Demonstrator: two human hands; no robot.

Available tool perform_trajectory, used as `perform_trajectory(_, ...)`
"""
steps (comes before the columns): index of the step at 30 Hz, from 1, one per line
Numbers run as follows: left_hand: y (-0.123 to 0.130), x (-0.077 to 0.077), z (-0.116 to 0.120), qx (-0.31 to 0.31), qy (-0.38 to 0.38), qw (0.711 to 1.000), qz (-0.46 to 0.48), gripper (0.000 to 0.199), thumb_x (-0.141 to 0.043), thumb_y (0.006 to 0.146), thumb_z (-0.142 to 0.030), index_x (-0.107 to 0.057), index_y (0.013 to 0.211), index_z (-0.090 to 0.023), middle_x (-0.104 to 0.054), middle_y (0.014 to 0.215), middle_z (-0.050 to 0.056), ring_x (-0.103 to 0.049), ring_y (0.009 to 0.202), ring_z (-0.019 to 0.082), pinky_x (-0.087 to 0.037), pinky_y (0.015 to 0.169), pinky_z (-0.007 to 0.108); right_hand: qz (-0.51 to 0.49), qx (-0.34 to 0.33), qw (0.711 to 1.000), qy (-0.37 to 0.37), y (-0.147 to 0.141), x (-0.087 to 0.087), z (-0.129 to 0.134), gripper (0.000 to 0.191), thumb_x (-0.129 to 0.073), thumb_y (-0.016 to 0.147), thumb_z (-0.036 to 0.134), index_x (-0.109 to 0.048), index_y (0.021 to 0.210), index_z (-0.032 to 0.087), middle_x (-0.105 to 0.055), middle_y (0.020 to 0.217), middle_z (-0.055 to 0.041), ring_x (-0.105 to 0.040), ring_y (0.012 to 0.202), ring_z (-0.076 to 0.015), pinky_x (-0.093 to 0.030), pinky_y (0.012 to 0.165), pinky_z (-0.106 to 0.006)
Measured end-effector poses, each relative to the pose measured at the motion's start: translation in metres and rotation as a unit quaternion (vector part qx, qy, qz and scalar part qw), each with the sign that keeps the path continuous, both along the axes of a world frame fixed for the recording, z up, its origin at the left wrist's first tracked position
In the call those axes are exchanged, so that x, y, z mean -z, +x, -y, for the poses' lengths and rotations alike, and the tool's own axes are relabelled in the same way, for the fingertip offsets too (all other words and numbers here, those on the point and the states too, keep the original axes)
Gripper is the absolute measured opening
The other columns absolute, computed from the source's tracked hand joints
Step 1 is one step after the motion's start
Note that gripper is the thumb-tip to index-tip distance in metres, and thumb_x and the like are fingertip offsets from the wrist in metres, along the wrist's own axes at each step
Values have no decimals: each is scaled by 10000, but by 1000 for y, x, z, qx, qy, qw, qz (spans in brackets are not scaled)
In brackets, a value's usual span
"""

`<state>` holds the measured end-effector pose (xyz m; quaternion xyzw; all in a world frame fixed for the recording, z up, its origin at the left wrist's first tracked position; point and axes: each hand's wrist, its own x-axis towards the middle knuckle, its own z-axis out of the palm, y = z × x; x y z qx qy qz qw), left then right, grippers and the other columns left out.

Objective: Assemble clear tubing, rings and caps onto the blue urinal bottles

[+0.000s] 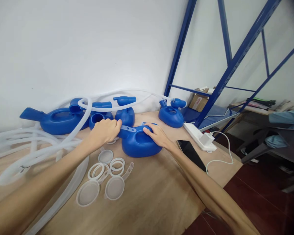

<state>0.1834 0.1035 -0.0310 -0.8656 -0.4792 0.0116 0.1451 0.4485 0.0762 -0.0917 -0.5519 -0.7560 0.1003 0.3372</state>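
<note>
On the wooden table, has the held blue bottle squeezed between both hands. With the left hand, clenches tightly round its left, neck end, hiding the mouth and most of the curled fingers. With the right hand, grasps its right end, thumb at the handle opening, most of the other fingers lost to view over the far side. Cannot tell how firmly. Shows a translucent strap along its top left, one end hidden near the left fist.

Behind and left of the held blue bottle, has the long blue bottle and others overlapping, partly covered by translucent hoses and hard to separate; at far left, runs the hose coils out of frame. Cuts off both forearms at the bottom border too.

In front and left of the held blue bottle, leaves little room beside the round caps and the white rings, some overlapping. Directly in front, offers bare board as far as the slanting right edge. To the right, meets the phone, then the power strip near that edge. Behind and right, leaves a gap before the far blue bottle.
</note>
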Motion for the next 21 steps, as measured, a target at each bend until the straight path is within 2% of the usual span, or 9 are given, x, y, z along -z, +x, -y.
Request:
perform_trajectory(3, 5, -7, -6, -19, -33, 999, -7, 432, -325, 963, -162, -670, 1222, -140, -743, 1134, 246, -731, 1009, 417, -558, 795, 509, -2, -2, 1000, -6, -1, 0, 1, 472, -464, 1041, 578, -686, 1276, 235, -734, 1322, -104, -672, 1237, -327, -474, 1098, -499)
perform_trajectory(5, 3, -11, -10, -20, -49, 999, -7, 468, -339, 970, -174, -631, 1336, -173, -754, 1136, 225, -738, 994, 389, -556, 811, 485, -7, 6, 1000, -6, -1, 1, 1, 491, -470, 1035, 595, -688, 1287, 236, -723, 1347, -108, -657, 1265, -331, -457, 1123, -511)
perform_trajectory(7, -3, -11, -9, -8, -59, 998, -9, 538, -342, 991, -200, -510, 1501, -218, -761, 1155, 195, -742, 994, 361, -552, 831, 456, -15, 15, 1000, 0, -2, 3, 2, 509, -482, 1025, 612, -692, 1289, 232, -711, 1373, -115, -642, 1293, -336, -439, 1148, -517)
perform_trajectory(9, -12, -8, -6, 13, -53, 999, 2, 560, -321, 1039, -303, -404, 1588, -228, -731, 1271, 191, -731, 1062, 358, -550, 850, 436, -23, 17, 1000, 7, -2, 5, 4, 511, -493, 1018, 620, -697, 1280, 232, -713, 1370, -115, -644, 1291, -337, -440, 1150, -515)
perform_trajectory(12, -23, 2, -2, 66, -19, 996, 52, 700, -307, 1057, -573, -362, 1608, -144, -640, 1431, 228, -703, 1164, 374, -547, 870, 416, -28, 10, 999, 12, -3, 5, 5, 492, -499, 1020, 602, -699, 1262, 223, -719, 1356, -120, -654, 1273, -338, -453, 1138, -509)
perform_trajectory(15, -26, 15, -4, 94, 18, 992, 86, 791, -380, 1018, -667, -420, 1544, -78, -660, 1395, 242, -714, 1149, 366, -538, 851, 388, -25, 8, 1000, 17, -4, 3, 6, 467, -501, 1025, 579, -701, 1252, 224, -723, 1350, -118, -659, 1266, -333, -467, 1125, -494)
perform_trajectory(18, -21, 21, -8, 70, 46, 993, 82, 692, -375, 1022, -650, -569, 1358, -77, -741, 1225, 223, -744, 1040, 365, -524, 760, 377, -10, 11, 1000, 16, -5, 2, 6, 443, -488, 1031, 581, -712, 1219, 249, -752, 1286, -97, -684, 1221, -327, -498, 1081, -475)
perform_trajectory(21, -14, 22, -9, 47, 61, 994, 75, 637, -340, 1021, -644, -622, 1216, -108, -778, 1075, 199, -757, 942, 365, -500, 698, 372, -2, 12, 1000, 12, -4, 1, 4, 447, -472, 1037, 587, -705, 1223, 254, -758, 1266, -88, -687, 1214, -325, -501, 1069, -470)
